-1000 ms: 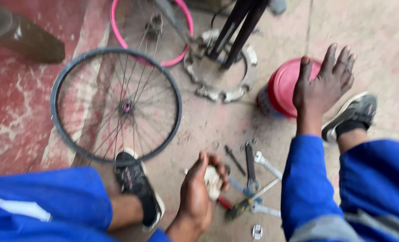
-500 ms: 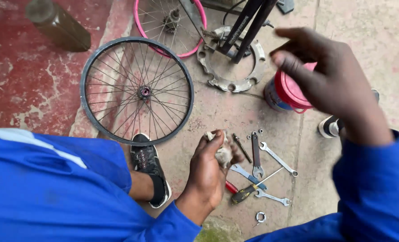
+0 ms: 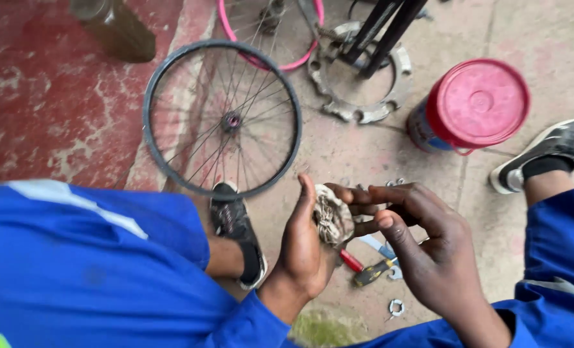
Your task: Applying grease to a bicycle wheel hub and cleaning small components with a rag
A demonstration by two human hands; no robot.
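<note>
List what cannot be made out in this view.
- Tools on the floor: mostly hidden under both hands.
- Rag: whatever it wraps is covered.
- Pink rim: cut off by the top edge.
- Right hand fingertips: hidden behind the rag, grip unclear.
- Left hand: palm turned away.

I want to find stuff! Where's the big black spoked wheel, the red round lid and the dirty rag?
black spoked bicycle wheel (image 3: 230, 120), head view, hub
red round plastic lid (image 3: 478, 103), head view, top centre
dirty crumpled rag (image 3: 331, 216), head view, middle

A bicycle repair spot on a bare concrete floor (image 3: 545, 51): a spoked wheel (image 3: 222, 119) lies flat, a pink rim (image 3: 271, 32) beyond it, with spanners and a screwdriver (image 3: 371, 270) scattered beside a red-lidded tub (image 3: 474, 106) and loose nuts.
</note>
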